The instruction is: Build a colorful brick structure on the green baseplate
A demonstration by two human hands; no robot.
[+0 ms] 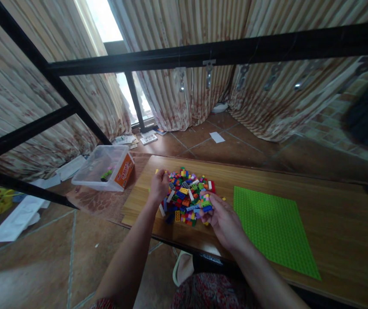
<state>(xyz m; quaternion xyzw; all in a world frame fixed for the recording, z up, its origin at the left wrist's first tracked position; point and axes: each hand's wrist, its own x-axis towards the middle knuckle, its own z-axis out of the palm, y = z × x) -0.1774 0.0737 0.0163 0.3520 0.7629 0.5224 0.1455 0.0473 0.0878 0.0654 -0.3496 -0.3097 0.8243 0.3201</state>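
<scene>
Head view: right hand [224, 219], fingers pinching bricks [206, 207]; left hand [159, 187] at the brick pile [184, 194], fingers curled, hold unclear.

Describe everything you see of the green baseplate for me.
The green baseplate is a thin, flat, bright green sheet, plastic by its look, with straight edges and rows of small studs. It lies flat, studs up, on the wooden table, to the right of the heaped bricks. The right forearm hides part of its near left side; whether they touch is unclear.
</scene>
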